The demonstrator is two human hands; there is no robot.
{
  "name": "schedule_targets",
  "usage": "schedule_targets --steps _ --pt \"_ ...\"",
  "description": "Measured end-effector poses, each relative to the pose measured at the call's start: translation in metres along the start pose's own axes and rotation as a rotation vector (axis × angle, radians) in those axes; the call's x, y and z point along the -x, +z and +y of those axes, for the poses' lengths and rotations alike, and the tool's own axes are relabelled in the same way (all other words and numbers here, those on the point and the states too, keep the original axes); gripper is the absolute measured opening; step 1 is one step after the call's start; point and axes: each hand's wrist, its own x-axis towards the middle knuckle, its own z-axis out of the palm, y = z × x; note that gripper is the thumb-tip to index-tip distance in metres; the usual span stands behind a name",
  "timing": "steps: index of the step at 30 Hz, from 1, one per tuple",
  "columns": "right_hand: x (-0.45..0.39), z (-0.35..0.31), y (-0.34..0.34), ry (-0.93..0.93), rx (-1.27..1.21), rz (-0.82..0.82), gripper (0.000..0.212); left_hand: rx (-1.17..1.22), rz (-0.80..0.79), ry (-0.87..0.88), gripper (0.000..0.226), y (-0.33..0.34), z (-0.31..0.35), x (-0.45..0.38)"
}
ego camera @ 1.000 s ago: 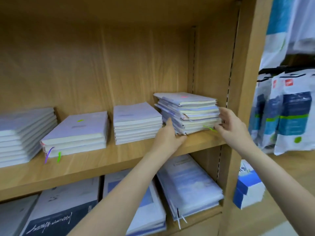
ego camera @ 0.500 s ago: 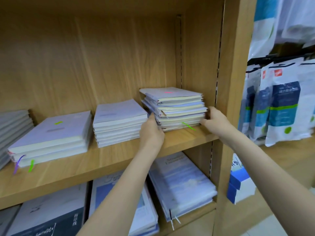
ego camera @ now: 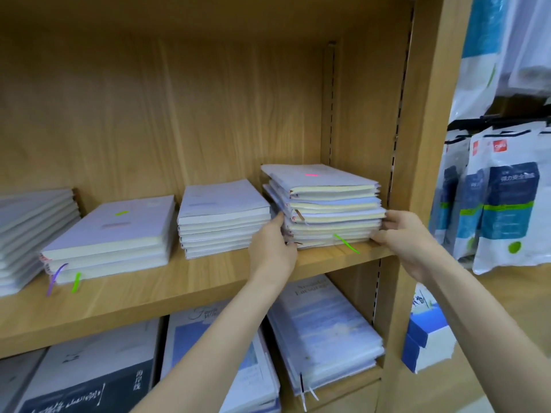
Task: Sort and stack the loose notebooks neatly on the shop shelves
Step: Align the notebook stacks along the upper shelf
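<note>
I have both hands on the uneven notebook stack [ego camera: 325, 204] at the right end of the wooden shelf [ego camera: 167, 296], close to the upright side panel [ego camera: 417, 174]. My left hand [ego camera: 272, 248] presses its left edge, fingers fairly straight; my right hand [ego camera: 408, 234] curls round its right front corner. A tidier stack [ego camera: 222, 217] sits just beside it on the left.
</note>
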Motion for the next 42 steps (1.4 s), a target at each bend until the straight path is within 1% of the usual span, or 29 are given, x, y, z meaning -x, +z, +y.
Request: schedule_targets --steps 3,6,8,11,14,17,20,22,24,26,28,31,34,40,42 --pt "0.019 0.001 -0.008 -0.023 -0.007 -0.004 0.035 0.12 -0.018 0.019 0.057 -0.008 -0.003 0.016" --pt "0.023 0.005 -0.006 -0.062 0.096 0.039 0.03 0.184 -0.077 -0.029 0.062 -0.02 -0.003 0.019" --pt "0.021 0.009 -0.004 -0.083 0.16 0.061 0.029 0.174 -0.095 -0.045 0.059 -0.025 -0.003 0.018" --pt "0.018 0.009 -0.004 -0.069 0.161 0.062 0.031 0.121 -0.091 -0.069 0.054 -0.027 0.0 0.017" --pt "0.017 0.01 -0.005 -0.059 0.205 0.08 0.029 0.097 -0.095 -0.087 0.048 -0.027 -0.001 0.013" --pt "0.017 0.011 -0.004 -0.059 0.231 0.093 0.025 0.172 -0.135 -0.074 0.041 -0.026 -0.002 0.021" --pt "0.021 0.009 -0.004 -0.096 0.266 0.106 0.023 0.214 -0.184 -0.034 0.038 -0.026 -0.005 0.026" --pt "0.024 0.007 -0.003 -0.092 0.285 0.107 0.025 0.272 -0.235 -0.049 0.043 -0.031 -0.003 0.026" --pt "0.025 0.008 -0.002 -0.071 0.245 0.055 0.03 0.381 -0.287 -0.083 0.055 -0.036 0.002 0.026" --pt "0.024 0.009 0.0 -0.055 0.21 0.018 0.037 0.45 -0.319 -0.117 0.06 -0.039 0.006 0.026" --pt "0.022 0.012 0.001 -0.06 0.213 0.055 0.038 0.481 -0.337 -0.134 0.061 -0.039 0.008 0.026" --pt "0.023 0.015 0.002 -0.098 0.21 0.146 0.035 0.472 -0.342 -0.126 0.064 -0.037 0.006 0.026" --pt "0.027 0.018 0.004 -0.134 0.162 0.191 0.032 0.486 -0.333 -0.124 0.063 -0.036 0.004 0.025" --pt "0.03 0.017 0.005 -0.167 0.2 0.281 0.028 0.41 -0.278 -0.058 0.058 -0.031 0.001 0.028" --pt "0.032 0.018 0.003 -0.158 0.195 0.277 0.029 0.413 -0.249 -0.045 0.057 -0.026 0.002 0.029"
